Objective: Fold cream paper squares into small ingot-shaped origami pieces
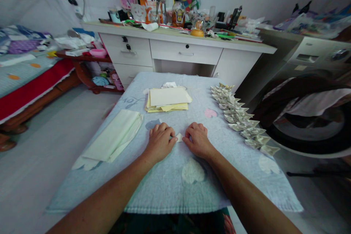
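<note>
A small piece of folded pale paper lies low over the cloth, between my two hands. My left hand has its fingers curled and its thumb at the paper's left edge. From the other side my right hand pinches the right edge, its fingers also bent in. Most of the paper is hidden by the fingers. Beyond them rests a stack of cream and yellow paper sheets. Folded paper boats stand in rows along the right side of the table.
A folded pale green cloth lies at the left on the cloth-covered table. A cluttered white desk stands behind. At the right is a washing machine with laundry hanging from its door; a bed is at the left.
</note>
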`<state>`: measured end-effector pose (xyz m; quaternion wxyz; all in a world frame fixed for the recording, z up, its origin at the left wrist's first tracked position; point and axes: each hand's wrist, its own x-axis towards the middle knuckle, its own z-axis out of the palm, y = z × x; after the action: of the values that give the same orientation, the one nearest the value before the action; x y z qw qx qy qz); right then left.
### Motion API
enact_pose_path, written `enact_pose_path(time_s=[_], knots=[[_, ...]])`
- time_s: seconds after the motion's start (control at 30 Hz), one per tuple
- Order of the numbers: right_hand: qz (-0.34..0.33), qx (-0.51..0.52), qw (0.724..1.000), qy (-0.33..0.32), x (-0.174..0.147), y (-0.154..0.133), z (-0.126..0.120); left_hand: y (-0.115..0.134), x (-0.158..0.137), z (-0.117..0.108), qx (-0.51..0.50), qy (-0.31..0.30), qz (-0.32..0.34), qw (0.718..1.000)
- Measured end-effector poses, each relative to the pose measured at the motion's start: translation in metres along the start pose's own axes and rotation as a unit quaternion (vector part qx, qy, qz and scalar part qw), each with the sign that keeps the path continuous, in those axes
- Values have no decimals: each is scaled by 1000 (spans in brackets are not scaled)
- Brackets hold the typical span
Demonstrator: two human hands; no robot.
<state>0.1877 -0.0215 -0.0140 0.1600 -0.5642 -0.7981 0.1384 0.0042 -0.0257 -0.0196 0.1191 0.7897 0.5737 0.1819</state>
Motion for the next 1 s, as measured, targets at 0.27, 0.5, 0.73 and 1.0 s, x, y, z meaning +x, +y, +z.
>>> enact_pose_path(time_s=[0.27,0.5,0.73,1.0], knots=[[-6,12,1000,8,-2,0,0,-2,5,-1,-52,-22,-2,998],[-42,41,998,10,-3,0,-3,-1,6,-7,-123,-30,27,992],[-65,77,995,-10,-3,1,-5,-1,5,-7,-185,-44,65,980],[-89,137,987,-1,-3,-2,-10,2,6,-9,-224,-28,68,972]])
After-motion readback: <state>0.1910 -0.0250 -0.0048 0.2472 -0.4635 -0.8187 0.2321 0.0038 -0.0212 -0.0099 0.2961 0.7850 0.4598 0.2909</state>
